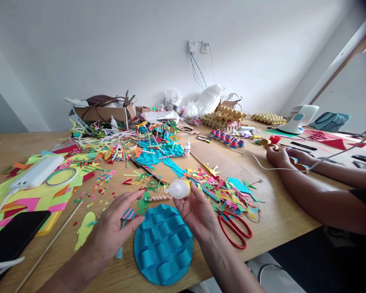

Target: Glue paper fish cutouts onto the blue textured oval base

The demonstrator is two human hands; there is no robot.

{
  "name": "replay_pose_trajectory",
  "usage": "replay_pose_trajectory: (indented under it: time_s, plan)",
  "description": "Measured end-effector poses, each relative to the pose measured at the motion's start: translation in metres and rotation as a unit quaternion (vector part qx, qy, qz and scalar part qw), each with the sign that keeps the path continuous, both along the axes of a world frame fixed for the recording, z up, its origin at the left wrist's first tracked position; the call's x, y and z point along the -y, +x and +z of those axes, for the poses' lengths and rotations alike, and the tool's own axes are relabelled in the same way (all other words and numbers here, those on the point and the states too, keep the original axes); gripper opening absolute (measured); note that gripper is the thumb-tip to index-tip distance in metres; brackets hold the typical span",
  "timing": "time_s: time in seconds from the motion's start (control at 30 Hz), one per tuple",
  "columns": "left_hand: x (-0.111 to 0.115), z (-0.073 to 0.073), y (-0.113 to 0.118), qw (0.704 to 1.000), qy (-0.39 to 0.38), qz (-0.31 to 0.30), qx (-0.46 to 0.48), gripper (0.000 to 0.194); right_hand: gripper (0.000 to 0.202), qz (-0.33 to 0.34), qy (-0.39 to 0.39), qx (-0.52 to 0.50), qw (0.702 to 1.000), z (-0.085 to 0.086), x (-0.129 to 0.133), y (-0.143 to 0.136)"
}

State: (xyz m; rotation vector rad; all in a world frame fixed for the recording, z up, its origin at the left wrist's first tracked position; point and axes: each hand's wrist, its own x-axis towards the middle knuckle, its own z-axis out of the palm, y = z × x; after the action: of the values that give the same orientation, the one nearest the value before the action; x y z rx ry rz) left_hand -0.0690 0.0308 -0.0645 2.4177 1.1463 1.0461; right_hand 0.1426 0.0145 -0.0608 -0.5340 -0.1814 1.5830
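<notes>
In my right hand [198, 211] lies a small white glue bottle [179, 188] with a yellow label, tipped on its side, its nozzle pointing left. My left hand [118, 219] is open, fingers stretched toward the left edge of a round blue paper piece [163, 246] covered with raised curved strips. That blue disc rests on the wooden table below both hands. Just beyond it are a twisted pale strip [159, 198] and a green paper cutout [143, 203]. A striped paper piece [128, 214] shows beside my left fingers, and a yellow cutout [85, 230] lies further left.
Red-handled scissors [236, 232] lie right of my right wrist, near colourful paper scraps [207, 183]. Another glue bottle [186, 148] stands upright further back. A phone [15, 236] and white power strip [38, 173] sit left. At right, another person's hands [279, 156] hold something small, near a cable.
</notes>
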Motion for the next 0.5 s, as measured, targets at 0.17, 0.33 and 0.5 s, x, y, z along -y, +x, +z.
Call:
replay_pose_trajectory:
  time_s: [0.17, 0.33, 0.5]
  plan:
    - [-0.010, 0.012, 0.020, 0.994, -0.097, -0.039, 0.034, 0.048, 0.018, 0.008, 0.003, -0.016, 1.000, -0.002, 0.003, -0.010]
    - [-0.022, 0.020, 0.024, 0.983, -0.155, -0.089, 0.050, 0.057, 0.018, -0.009, 0.000, -0.022, 1.000, -0.004, 0.002, -0.010]
    - [-0.029, 0.015, 0.033, 0.973, -0.173, -0.148, 0.044, 0.065, 0.017, 0.003, -0.006, -0.033, 0.999, -0.008, 0.003, -0.009]
